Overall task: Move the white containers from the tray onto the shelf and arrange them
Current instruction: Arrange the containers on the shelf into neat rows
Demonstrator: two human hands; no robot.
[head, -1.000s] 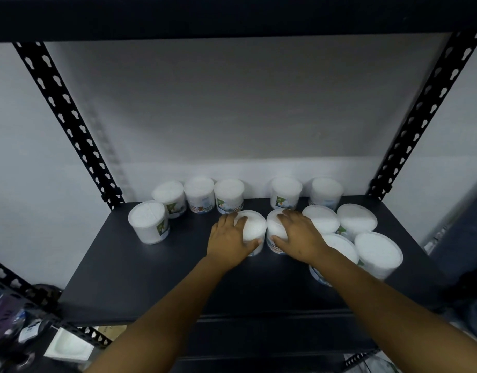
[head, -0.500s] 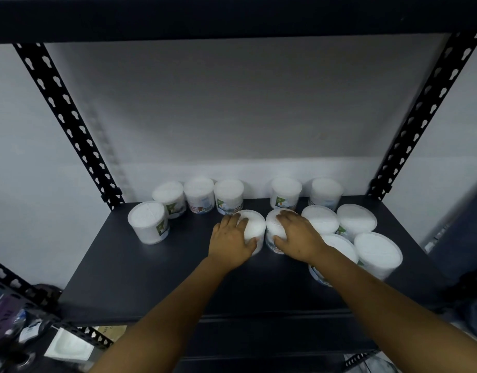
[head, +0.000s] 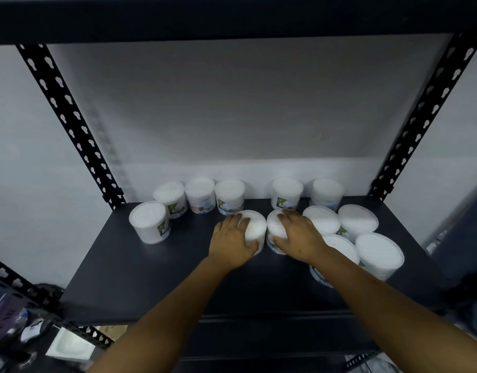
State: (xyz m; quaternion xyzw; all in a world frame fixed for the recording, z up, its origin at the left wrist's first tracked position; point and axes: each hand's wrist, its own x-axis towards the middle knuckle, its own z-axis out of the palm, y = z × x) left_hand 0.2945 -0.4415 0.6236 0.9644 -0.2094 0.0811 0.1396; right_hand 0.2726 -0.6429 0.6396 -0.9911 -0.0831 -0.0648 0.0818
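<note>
Careful: each hand, left hand [head: 233,242] and right hand [head: 299,238], grips one round white plastic container [head: 254,228] on the dark metal shelf [head: 151,278]; a hard shove could topple neighbouring tubs.

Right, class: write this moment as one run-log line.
left hand: grips left container | right hand: grips right container | both on shelf | phase: arranging

We see eleven white containers upright on the dark shelf [head: 151,278]: five along the back wall, one alone at left [head: 150,222], four clustered right, two mid-shelf containers [head: 254,227] touching side by side, each under a hand.
</note>
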